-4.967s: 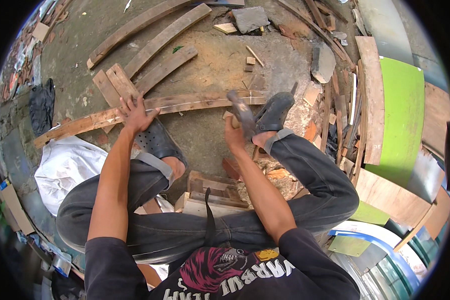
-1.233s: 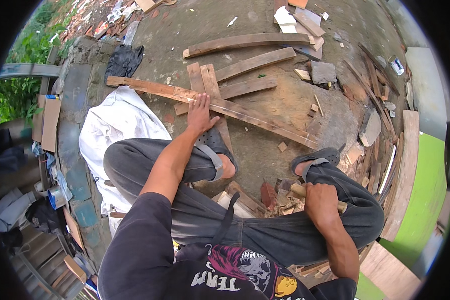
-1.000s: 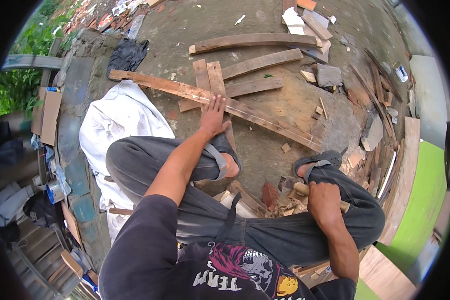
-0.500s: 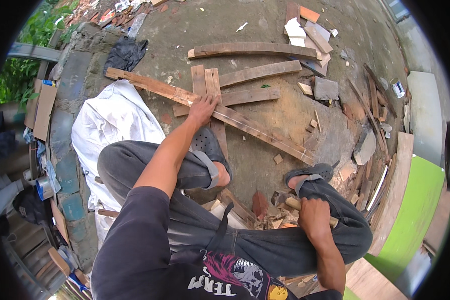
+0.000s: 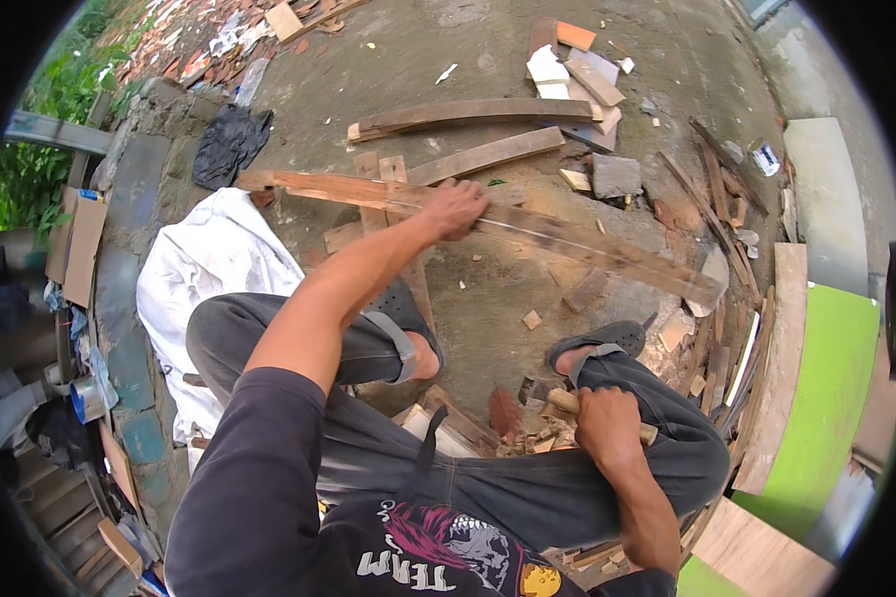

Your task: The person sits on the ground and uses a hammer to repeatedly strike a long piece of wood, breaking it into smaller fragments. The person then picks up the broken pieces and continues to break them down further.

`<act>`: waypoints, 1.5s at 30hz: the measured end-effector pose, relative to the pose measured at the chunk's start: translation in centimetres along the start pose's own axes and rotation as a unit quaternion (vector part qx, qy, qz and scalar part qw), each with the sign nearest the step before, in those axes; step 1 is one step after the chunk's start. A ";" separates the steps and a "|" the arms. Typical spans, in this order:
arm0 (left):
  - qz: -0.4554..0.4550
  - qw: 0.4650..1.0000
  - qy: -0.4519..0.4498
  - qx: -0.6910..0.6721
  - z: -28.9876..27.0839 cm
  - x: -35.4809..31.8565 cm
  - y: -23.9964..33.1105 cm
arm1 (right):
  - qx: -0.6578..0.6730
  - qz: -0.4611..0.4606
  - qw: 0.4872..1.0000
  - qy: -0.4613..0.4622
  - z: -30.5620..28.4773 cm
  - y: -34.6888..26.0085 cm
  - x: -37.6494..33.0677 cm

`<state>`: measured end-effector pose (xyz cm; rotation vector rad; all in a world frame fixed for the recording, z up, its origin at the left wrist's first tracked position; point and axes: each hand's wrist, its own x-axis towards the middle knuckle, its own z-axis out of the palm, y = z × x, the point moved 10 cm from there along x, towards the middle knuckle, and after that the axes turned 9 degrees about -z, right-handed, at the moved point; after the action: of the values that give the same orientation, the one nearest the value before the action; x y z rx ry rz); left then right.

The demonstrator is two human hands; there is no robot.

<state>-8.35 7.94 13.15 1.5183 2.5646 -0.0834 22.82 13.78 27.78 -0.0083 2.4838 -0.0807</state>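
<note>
**One long plank (image 5: 587,247) in the left hand (image 5: 455,210), a wooden handle (image 5: 564,401) in the right**

The long plank slants across the space beyond the feet and looks raised off the concrete floor (image 5: 478,333), though how high cannot be told. The left hand is closed over it near mid-length, fingers bent across the far edge, thumb hidden. Near the right knee, the right hand (image 5: 609,423) is wrapped fully round the handle; the tool's head cannot be made out for certain.

With one hand bearing the plank, its long right end could dip or twist, perhaps striking the grey stone slab (image 5: 715,262) or the right shoe (image 5: 619,338). The other end might catch on the short boards (image 5: 393,171) or the white sack (image 5: 214,274). Rough edges could splinter into the palm if the grip slides.
</note>
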 end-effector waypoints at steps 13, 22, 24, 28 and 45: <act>-0.009 0.994 0.022 -0.111 3.3 5.0 15.3 | -0.021 0.037 0.999 0.006 2.1 1.6 -0.3; -0.149 0.984 -0.100 0.014 6.2 -6.0 -3.9 | -0.017 0.040 0.999 -0.003 2.6 1.7 -0.6; -0.164 0.976 -0.141 0.025 6.9 -7.7 -6.0 | -0.014 0.038 0.999 -0.012 2.9 1.7 -0.4; -0.220 0.958 -0.172 -0.059 8.9 -9.6 -7.6 | 0.005 0.035 0.999 -0.028 3.7 1.9 0.2; 0.003 0.975 -0.188 -0.116 10.4 -7.1 -3.5 | 0.036 0.050 0.998 -0.029 3.2 2.4 1.9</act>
<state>-6.91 -1.28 3.99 1.2826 2.1869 -0.0603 23.30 15.96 23.90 0.1432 2.4165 -0.1263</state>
